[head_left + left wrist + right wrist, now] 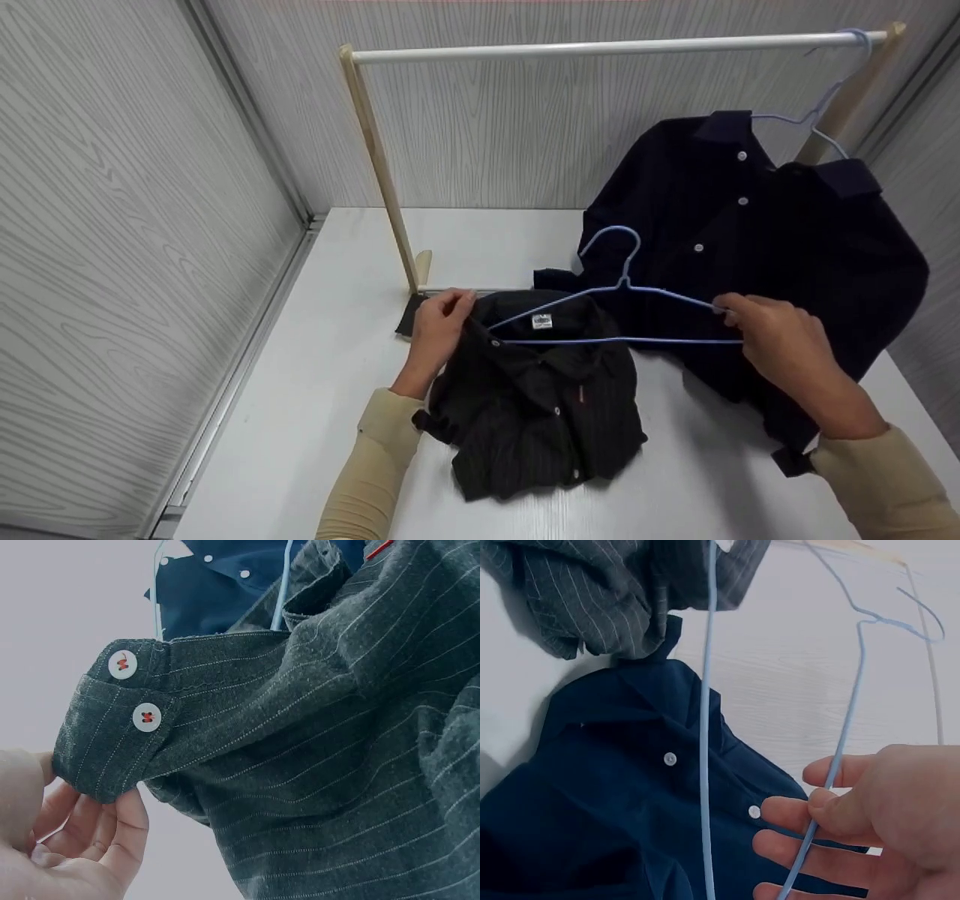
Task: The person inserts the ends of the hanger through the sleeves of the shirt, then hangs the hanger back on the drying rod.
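My left hand (441,324) pinches the collar edge of a dark pinstriped shirt (525,442). White buttons with red thread stand out near those fingers in the left wrist view, on the shirt front (112,727). A thin blue wire hanger (675,341) has its left end inside the shirt's neck opening, beside the white label (541,321). The other end is held by my right hand (784,349), whose thumb and fingers pinch the sloping wire (847,716). The hanger's hook points up and away from me.
A rack with a white rail (600,49) and wooden posts (379,157) stands at the back of the white table (300,420). A navy shirt (720,225) hangs at its right end on another blue hanger (814,116), partly behind my right hand. Grey panels (112,225) enclose the table.
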The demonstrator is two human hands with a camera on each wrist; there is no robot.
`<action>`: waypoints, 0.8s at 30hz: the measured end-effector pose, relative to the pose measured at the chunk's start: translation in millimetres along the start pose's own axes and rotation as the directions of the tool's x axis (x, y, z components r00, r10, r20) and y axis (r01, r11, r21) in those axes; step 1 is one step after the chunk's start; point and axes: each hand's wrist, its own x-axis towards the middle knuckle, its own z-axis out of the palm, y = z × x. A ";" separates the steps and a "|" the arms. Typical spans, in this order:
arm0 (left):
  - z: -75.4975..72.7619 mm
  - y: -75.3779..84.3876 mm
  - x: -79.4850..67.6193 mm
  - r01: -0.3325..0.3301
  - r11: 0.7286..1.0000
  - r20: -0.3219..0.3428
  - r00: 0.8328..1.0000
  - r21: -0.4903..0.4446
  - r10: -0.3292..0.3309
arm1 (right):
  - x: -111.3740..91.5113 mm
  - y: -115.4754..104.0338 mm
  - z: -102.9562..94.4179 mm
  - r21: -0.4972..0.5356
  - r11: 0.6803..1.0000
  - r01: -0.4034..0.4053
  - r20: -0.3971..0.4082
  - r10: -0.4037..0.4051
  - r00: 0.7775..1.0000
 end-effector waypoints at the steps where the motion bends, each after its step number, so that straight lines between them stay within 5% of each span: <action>1: 2.3 0.3 -0.3 -0.001 1.000 0.010 1.000 0.007 0.001 | 0.0 -1.9 2.5 0.005 1.000 0.008 -0.002 -0.008 1.000; 7: 17.8 -1.7 -4.3 -0.034 0.999 0.154 0.988 0.031 0.029 | 2.3 -15.2 23.4 0.045 0.998 0.043 -0.012 -0.043 0.999; 12: 21.7 -6.5 -7.2 -0.237 0.965 0.311 0.931 0.110 0.193 | 1.3 -20.9 35.7 0.086 0.996 0.030 -0.040 -0.026 0.999; 17: 18.9 -10.6 -7.1 -0.365 0.897 0.274 0.915 0.250 0.296 | 0.9 -23.9 41.0 0.134 0.990 0.033 -0.047 -0.027 0.999; 24: 30.0 0.5 -6.1 -0.464 0.872 0.279 0.868 0.157 0.411 | 7.1 -36.0 51.4 0.140 0.989 0.043 -0.046 -0.036 0.998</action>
